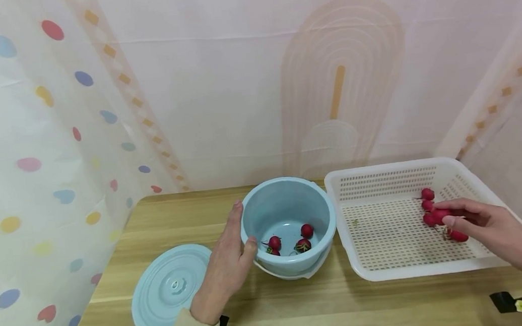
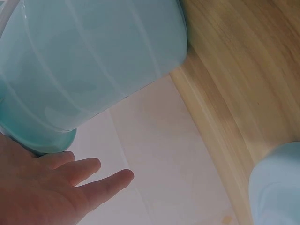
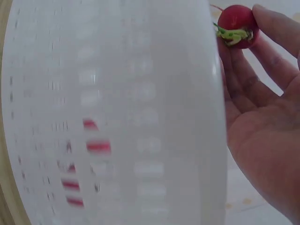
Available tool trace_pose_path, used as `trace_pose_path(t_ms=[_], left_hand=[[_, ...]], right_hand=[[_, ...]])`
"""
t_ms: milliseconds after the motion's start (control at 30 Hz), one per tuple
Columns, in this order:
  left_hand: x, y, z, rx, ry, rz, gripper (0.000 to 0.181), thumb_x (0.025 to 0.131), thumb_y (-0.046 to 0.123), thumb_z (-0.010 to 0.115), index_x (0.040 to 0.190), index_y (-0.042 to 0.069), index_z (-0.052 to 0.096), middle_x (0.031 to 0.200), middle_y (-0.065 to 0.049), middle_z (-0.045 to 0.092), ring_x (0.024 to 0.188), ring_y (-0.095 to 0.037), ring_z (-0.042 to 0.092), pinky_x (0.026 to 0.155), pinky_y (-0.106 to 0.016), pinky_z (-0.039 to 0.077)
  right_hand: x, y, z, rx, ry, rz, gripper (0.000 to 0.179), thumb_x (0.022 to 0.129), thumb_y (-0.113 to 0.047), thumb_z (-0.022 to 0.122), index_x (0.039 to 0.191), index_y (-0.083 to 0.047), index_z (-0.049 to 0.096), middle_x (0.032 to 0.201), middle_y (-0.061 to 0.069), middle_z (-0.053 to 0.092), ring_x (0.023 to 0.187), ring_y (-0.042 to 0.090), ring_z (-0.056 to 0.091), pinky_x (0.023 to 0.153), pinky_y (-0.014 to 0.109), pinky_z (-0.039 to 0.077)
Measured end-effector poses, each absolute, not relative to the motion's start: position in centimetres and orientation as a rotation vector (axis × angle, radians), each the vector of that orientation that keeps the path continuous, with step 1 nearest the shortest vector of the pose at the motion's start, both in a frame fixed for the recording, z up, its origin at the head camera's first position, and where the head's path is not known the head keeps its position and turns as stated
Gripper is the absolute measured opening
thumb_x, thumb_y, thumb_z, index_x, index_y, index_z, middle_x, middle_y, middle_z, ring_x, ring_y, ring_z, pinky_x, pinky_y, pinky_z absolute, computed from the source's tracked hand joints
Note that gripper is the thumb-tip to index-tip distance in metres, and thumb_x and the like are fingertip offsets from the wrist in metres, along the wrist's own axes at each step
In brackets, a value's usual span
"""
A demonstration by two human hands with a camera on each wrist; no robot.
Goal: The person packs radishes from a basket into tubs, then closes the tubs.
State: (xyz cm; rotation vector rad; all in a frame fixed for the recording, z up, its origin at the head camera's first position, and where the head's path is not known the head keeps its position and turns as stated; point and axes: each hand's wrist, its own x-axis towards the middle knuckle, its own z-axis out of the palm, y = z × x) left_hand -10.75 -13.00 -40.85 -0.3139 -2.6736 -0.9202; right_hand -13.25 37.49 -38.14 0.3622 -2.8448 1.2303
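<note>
While basket (image 1: pixel 400 269) hides it overhead, right-wrist shows pinched radish (image 3: pixel 236 26).

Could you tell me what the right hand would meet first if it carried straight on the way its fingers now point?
Probably the loose radishes just beyond the right hand, then the white basket wall; depth is unclear.

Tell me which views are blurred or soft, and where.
Head view: sharp and evenly lit, with soft shadows under the blue bowl. Left wrist view: the bowl wall is close and soft, the left hand slightly blurred. Right wrist view: the white basket is smeared by motion blur, while the radish held in the right hand stays fairly clear.
</note>
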Motion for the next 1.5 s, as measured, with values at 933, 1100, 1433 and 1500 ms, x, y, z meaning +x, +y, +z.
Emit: trace_pose_path(t_ms=[933,1100,1433,1500], left_hand=[[-10.7,-12.9,-40.9,-0.321,-2.648,-0.959,0.075,0.098,0.028,0.05,0.165,0.007,0.023,0.17,-0.009,0.026,0.152,-0.029,0.033,0.116,-0.056,0.037],[-10.7,-12.9,-40.8,-0.321,-2.651,-0.955,0.074,0.099,0.028,0.049,0.165,0.007,0.022,0.17,-0.009,0.025,0.153,-0.029,0.032,0.116,-0.056,0.037],[-10.7,-12.9,-40.6,-0.326,-2.64,-0.963,0.073,0.1,0.027,0.049,0.165,0.008,0.022,0.17,-0.01,0.025,0.153,-0.03,0.032,0.116,-0.057,0.037],[-10.7,-12.8,-40.6,-0.331,-2.634,-0.97,0.072,0.101,0.03,0.047,0.165,0.007,0.022,0.171,-0.009,0.025,0.152,-0.03,0.032,0.115,-0.056,0.038]], right_hand=[[-10.2,28.4,-35.1,0.604,-2.307,1.707,0.034,0.095,0.012,0.062,0.128,0.005,0.067,0.117,-0.002,0.074,0.096,0.007,0.072,0.079,0.016,0.057],[-10.1,26.7,-34.7,0.713,-2.238,1.753,0.035,0.093,0.016,0.061,0.126,0.006,0.067,0.119,0.004,0.07,0.096,0.009,0.071,0.079,0.016,0.056],[-10.7,22.9,-34.2,0.87,-2.062,1.868,0.036,0.091,0.019,0.062,0.126,0.01,0.066,0.123,0.007,0.068,0.102,0.013,0.07,0.085,0.018,0.056],[-10.8,22.2,-34.0,0.897,-2.025,1.896,0.036,0.091,0.019,0.062,0.126,0.01,0.066,0.124,0.009,0.067,0.104,0.014,0.069,0.087,0.019,0.056]])
